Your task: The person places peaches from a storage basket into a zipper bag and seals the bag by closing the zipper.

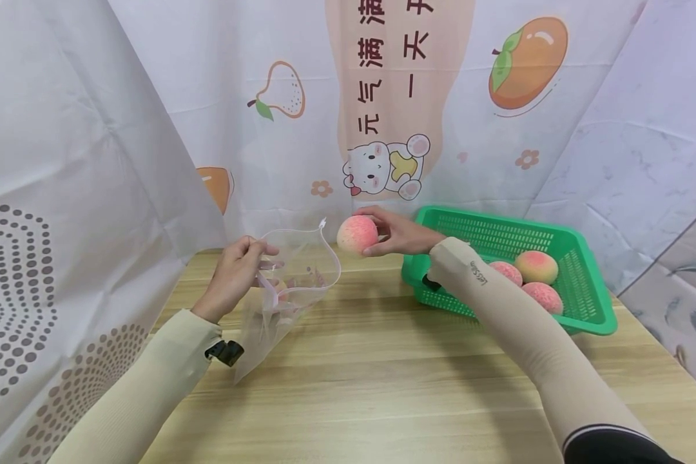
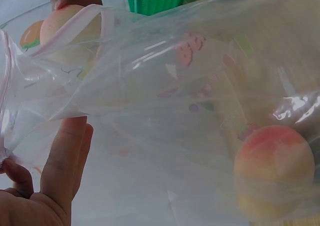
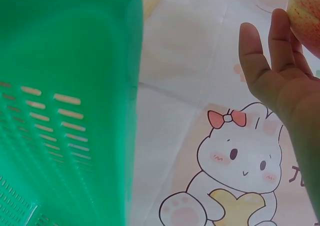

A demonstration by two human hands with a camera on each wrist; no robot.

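A clear zip bag [image 1: 301, 258] hangs with its mouth spread; my left hand [image 1: 239, 274] pinches its rim between thumb and fingers, some fingers showing through the plastic. Low in the bag sits a peach [image 2: 274, 172], yellow with a red top, best seen in the left wrist view. My right hand [image 1: 403, 232] grips another peach [image 1: 357, 234], pink and pale yellow, just to the right of the bag's mouth. In the right wrist view that peach shows only at the upper right corner, against the fingertips [image 3: 280, 21].
A green plastic basket [image 1: 591, 283] stands at the right on the wooden table [image 1: 383, 386], under the right forearm. Several peaches [image 1: 536, 267] lie in it. A white printed cloth [image 1: 301, 154] hangs behind the table.
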